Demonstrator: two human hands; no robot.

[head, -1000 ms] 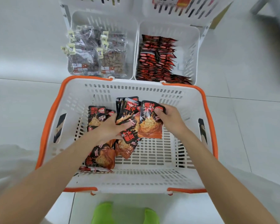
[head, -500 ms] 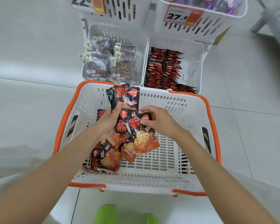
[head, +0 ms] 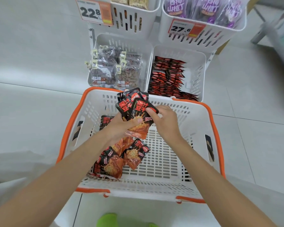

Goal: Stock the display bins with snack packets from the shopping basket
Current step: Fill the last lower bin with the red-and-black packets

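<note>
A white shopping basket with an orange rim sits on the floor in front of me. Several black-and-orange snack packets lie in its left half. My left hand grips a fanned stack of the same packets, lifted over the basket's far side. My right hand pinches the top right edge of the front packet in that stack. Beyond the basket, the lower right display bin holds rows of matching red-black packets.
The lower left bin holds clear bags of nuts. Two upper bins carry price tags 22.8 and 27.6, the right one with purple packs. Grey floor tiles lie on both sides. A green shoe tip shows at the bottom.
Both hands gathered packets from the basket floor into one stack and raised it toward the basket's far rim. The view tilted up, showing the upper bins.
</note>
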